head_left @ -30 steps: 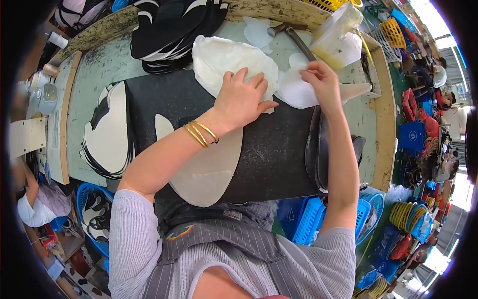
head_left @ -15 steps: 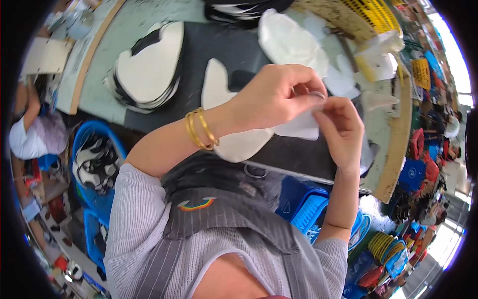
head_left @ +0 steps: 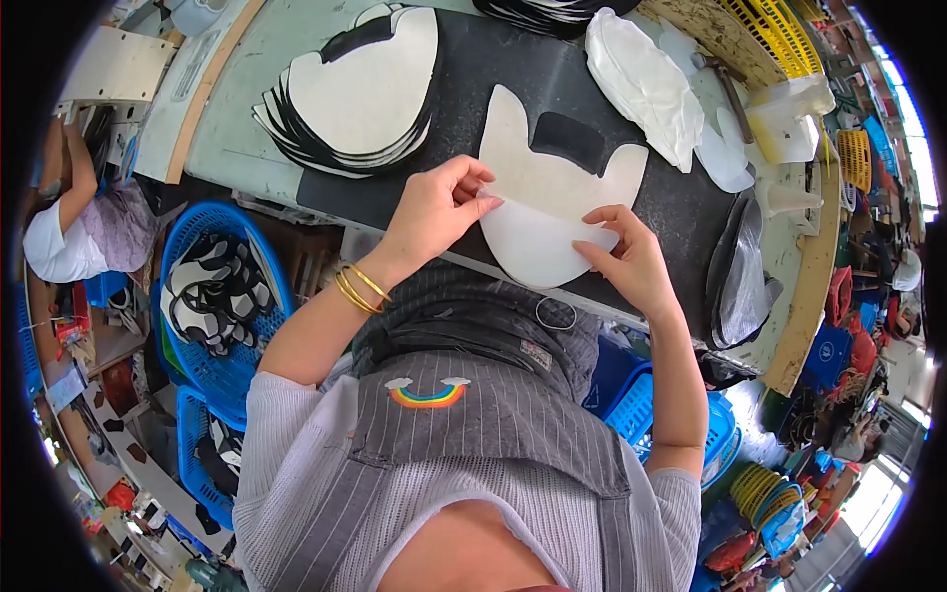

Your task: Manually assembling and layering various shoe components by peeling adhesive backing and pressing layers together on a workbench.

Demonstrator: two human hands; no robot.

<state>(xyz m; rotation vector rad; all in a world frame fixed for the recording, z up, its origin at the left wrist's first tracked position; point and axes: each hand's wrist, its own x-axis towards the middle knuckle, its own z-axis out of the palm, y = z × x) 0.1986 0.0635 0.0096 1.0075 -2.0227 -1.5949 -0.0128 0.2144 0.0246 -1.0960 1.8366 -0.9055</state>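
Observation:
A cream, flat shoe-upper piece (head_left: 562, 192) with a notched top lies on the black work mat (head_left: 464, 59). Over its rounded lower part rests a thin white curved sheet (head_left: 538, 245). My left hand (head_left: 441, 205) pinches the sheet's left tip between thumb and fingers, just off the cream piece's left edge. At the other end, my right hand (head_left: 631, 259) has the right tip between thumb and index finger. A black patch (head_left: 569, 141) shows in the notch.
A stack of white-and-black upper pieces (head_left: 365, 94) sits at left. Right of the notch lie crinkled white sheets (head_left: 646, 94), a hammer (head_left: 730, 84) and a dark stack (head_left: 738, 271). A white-yellow container (head_left: 784, 123) stands far right. Blue baskets (head_left: 222, 360) flank the table. Another person (head_left: 79, 222) sits left.
My hands, close together above the cream piece before, have parted and come down nearer to me. The white sheet is now spread between them across its rounded part. The view has shifted.

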